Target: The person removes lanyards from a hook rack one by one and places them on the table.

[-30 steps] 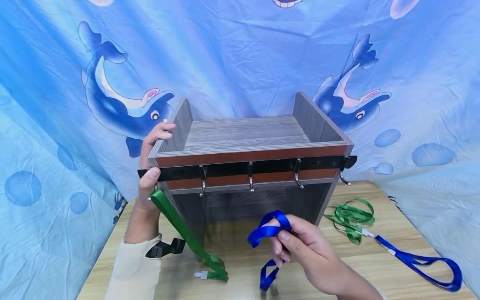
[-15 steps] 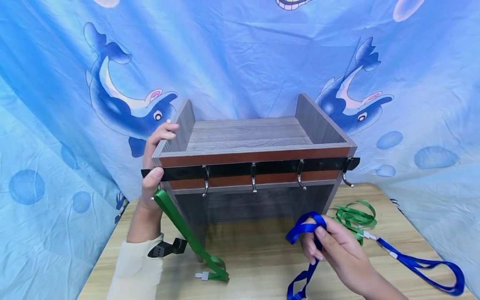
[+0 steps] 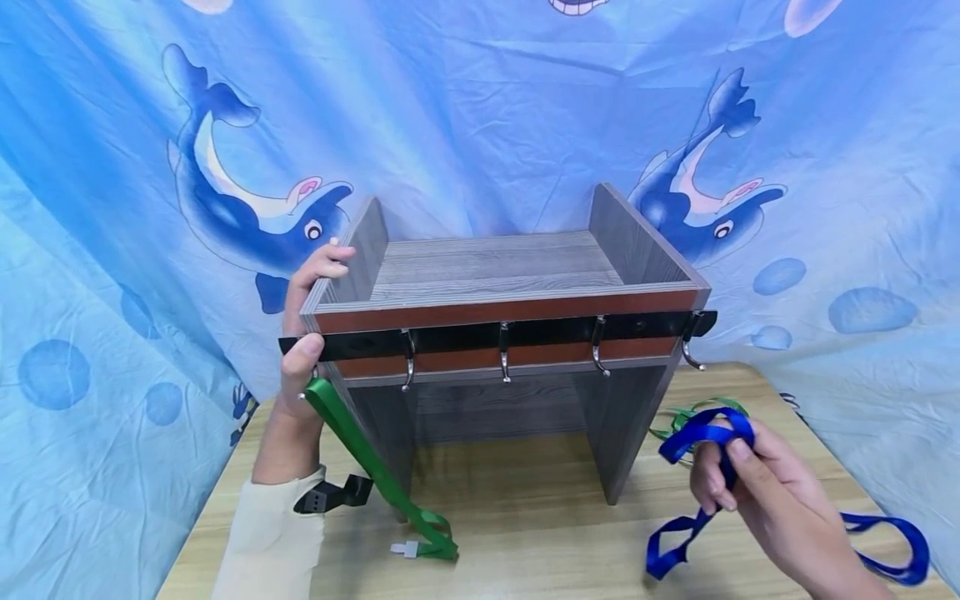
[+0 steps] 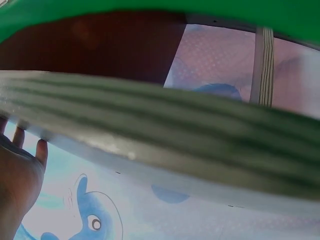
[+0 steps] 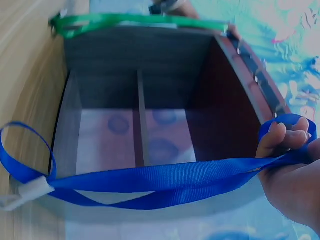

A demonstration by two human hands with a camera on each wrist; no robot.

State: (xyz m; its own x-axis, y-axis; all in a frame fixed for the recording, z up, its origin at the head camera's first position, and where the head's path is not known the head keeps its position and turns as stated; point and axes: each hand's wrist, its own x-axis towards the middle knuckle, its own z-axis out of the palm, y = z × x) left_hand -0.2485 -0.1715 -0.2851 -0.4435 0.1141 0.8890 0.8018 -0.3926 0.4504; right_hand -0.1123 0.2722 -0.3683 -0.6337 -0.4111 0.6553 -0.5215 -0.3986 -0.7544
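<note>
In the head view, my left hand (image 3: 298, 362) grips the left side panel of a grey wood-grain shelf (image 3: 495, 271), its thumb on the end of the black hook rail (image 3: 457, 340). From the leftmost hook hangs a green lanyard (image 3: 360, 442), its white clip (image 3: 407, 549) down at the table. My right hand (image 3: 776, 492) pinches a blue lanyard (image 3: 708, 433) by its looped end, right of the shelf and lower than the rail. The right wrist view shows the blue strap (image 5: 150, 177) stretching from my fingers to a white clip (image 5: 37, 189).
Behind my right hand, another green lanyard (image 3: 678, 414) lies bunched on the wooden table (image 3: 517, 533), partly hidden. Another blue lanyard (image 3: 911, 542) lies near the right edge. Several metal hooks (image 3: 505, 354) jut from the rail. A dolphin-print curtain (image 3: 480, 117) hangs behind.
My right hand has moved right with the blue lanyard, from in front of the shelf's opening to over the lanyards on the table. My left hand has kept its grip.
</note>
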